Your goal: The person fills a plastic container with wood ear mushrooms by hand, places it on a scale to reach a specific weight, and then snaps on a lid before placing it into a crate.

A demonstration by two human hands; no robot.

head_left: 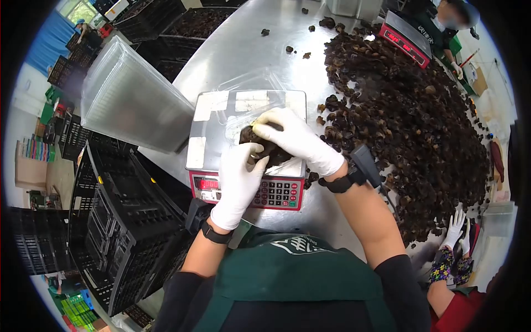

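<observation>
A red-edged weighing scale (pixel 207 130) stands in front of me with its red display lit. On its metal pan lies a clear plastic box (pixel 250 83), its lid side leaning away from me. Dark, crinkled wood ear mushrooms (pixel 266 150) fill its near part. My right hand (pixel 293 138), in a white glove, curls over them from the right, fingers closed. From the near left, my left hand (pixel 241 176), also gloved, has its thumb and fingers bent around the mushrooms' near edge. Both palms and part of the box are hidden by the gloves.
A large heap of wood ear mushrooms (pixel 409 122) covers the table's right side. Stacked clear boxes (pixel 133 99) stand at left, beside black crates (pixel 127 221). Another scale (pixel 406 39) sits at the far right. Co-workers' gloved hands (pixel 456 229) show at right.
</observation>
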